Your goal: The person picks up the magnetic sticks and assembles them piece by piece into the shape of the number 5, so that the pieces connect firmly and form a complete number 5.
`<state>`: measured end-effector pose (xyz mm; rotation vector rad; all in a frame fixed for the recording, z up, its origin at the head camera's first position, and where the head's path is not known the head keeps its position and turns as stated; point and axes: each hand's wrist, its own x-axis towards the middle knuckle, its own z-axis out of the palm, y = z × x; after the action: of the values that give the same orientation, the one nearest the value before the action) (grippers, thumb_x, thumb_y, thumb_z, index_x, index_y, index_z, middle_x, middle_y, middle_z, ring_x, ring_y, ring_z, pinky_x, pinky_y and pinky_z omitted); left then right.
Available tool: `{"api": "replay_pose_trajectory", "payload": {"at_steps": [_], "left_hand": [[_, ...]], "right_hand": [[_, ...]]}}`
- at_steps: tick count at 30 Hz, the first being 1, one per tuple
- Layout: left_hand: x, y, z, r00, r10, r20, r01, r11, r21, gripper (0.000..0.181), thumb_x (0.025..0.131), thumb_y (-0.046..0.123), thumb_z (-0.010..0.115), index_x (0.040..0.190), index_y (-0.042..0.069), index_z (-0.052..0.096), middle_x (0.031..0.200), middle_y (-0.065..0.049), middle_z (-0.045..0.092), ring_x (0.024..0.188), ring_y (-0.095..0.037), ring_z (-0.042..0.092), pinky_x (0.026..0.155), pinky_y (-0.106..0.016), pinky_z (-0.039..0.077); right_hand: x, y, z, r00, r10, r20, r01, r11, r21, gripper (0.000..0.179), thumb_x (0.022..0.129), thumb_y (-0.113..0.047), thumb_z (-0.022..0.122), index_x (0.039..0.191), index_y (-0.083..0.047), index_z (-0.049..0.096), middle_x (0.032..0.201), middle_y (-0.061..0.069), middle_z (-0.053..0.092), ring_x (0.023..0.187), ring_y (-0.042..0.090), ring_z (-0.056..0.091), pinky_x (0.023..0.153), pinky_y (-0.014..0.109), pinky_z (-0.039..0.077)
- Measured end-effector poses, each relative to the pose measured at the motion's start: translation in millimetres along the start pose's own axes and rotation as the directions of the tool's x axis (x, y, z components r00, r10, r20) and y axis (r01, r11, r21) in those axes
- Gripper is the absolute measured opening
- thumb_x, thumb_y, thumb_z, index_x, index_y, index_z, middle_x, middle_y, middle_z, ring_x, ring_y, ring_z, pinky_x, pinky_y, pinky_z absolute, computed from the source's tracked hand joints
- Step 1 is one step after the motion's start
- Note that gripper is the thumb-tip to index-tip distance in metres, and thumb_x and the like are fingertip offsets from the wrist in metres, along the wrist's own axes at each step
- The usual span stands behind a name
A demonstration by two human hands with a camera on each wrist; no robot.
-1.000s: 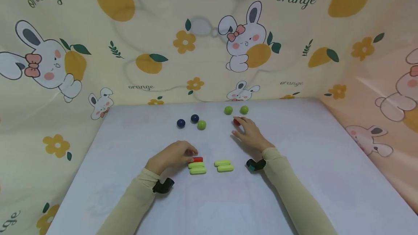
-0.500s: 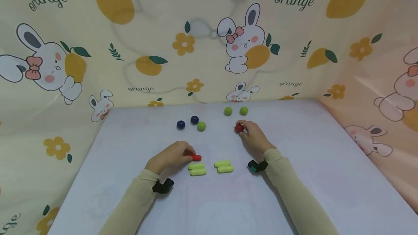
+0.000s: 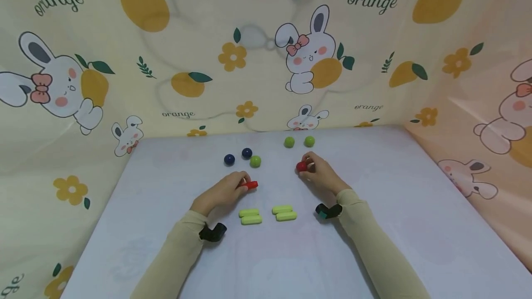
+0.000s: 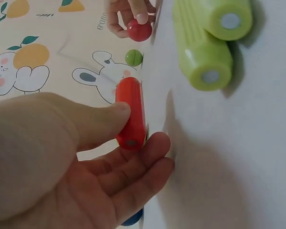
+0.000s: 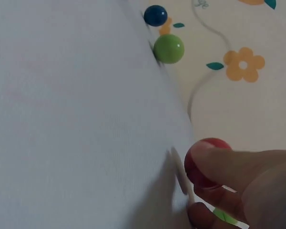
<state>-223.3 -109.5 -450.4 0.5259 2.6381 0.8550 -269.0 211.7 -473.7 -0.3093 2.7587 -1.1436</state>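
My left hand (image 3: 222,193) pinches a red magnetic stick (image 3: 251,184) between thumb and fingers, over the middle of the table. In the left wrist view this red stick (image 4: 132,112) shows a small metal dot at its end. My right hand (image 3: 322,174) holds a red ball (image 3: 301,166) with its thumb and fingers, farther back and to the right. The thumb covers part of the red ball (image 5: 194,172) in the right wrist view. Two light green sticks (image 3: 251,220) lie side by side near the left hand, and another green pair (image 3: 287,216) lies to their right.
Two dark blue balls (image 3: 229,160) and a green ball (image 3: 255,161) rest at the back, left of the red ball. Two more green balls (image 3: 289,142) sit near the table's far edge. A patterned cloth (image 3: 257,82) rises behind the white table (image 3: 282,262).
My left hand has picked up the red stick from beside the green pair and moved it away from me. My right hand has drawn the red ball slightly toward me.
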Motion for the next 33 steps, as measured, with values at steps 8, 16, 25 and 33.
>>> {"api": "replay_pose_trajectory", "payload": {"at_steps": [8,16,25,33], "left_hand": [[9.2,7.1,-0.7,1.000,0.010,0.024,-0.009,1.000,-0.030,0.026,0.103,0.013,0.057,0.127,0.005,0.063,0.114,-0.008,0.063,0.101,-0.020,0.056,0.098,-0.042,0.050],[13.9,8.7,1.9,0.997,-0.022,0.075,0.025,0.999,-0.034,0.014,0.105,0.017,0.053,0.118,0.014,0.060,0.094,-0.002,0.062,0.087,-0.018,0.056,0.082,-0.034,0.047],[14.7,12.9,12.8,0.997,-0.043,0.058,0.042,0.999,0.006,0.019,0.106,0.021,0.052,0.123,0.018,0.059,0.106,-0.002,0.065,0.095,-0.018,0.057,0.093,-0.038,0.050],[15.2,16.2,13.6,0.999,-0.031,0.044,0.030,0.999,0.025,0.020,0.106,0.020,0.052,0.125,0.018,0.059,0.109,-0.002,0.066,0.097,-0.018,0.057,0.096,-0.041,0.050]], "right_hand": [[-0.9,-5,4,0.997,-0.056,0.051,0.054,0.997,0.051,0.049,0.098,-0.015,0.067,0.142,-0.013,0.046,0.128,0.020,0.062,0.105,0.029,0.067,0.097,0.048,0.052],[-0.1,-12,12,0.990,-0.049,0.135,0.032,0.992,0.125,0.038,0.099,-0.021,0.065,0.136,-0.015,0.055,0.125,0.016,0.062,0.105,0.025,0.062,0.092,0.037,0.051],[-5.3,-25,24,0.960,-0.119,0.253,0.069,0.978,0.197,0.033,0.099,-0.020,0.065,0.131,-0.013,0.057,0.123,0.013,0.065,0.105,0.023,0.063,0.094,0.039,0.050],[-6.4,-34,30,0.937,-0.197,0.289,0.142,0.969,0.202,0.033,0.100,-0.016,0.064,0.131,-0.008,0.057,0.122,0.013,0.067,0.106,0.022,0.063,0.094,0.038,0.050]]}}
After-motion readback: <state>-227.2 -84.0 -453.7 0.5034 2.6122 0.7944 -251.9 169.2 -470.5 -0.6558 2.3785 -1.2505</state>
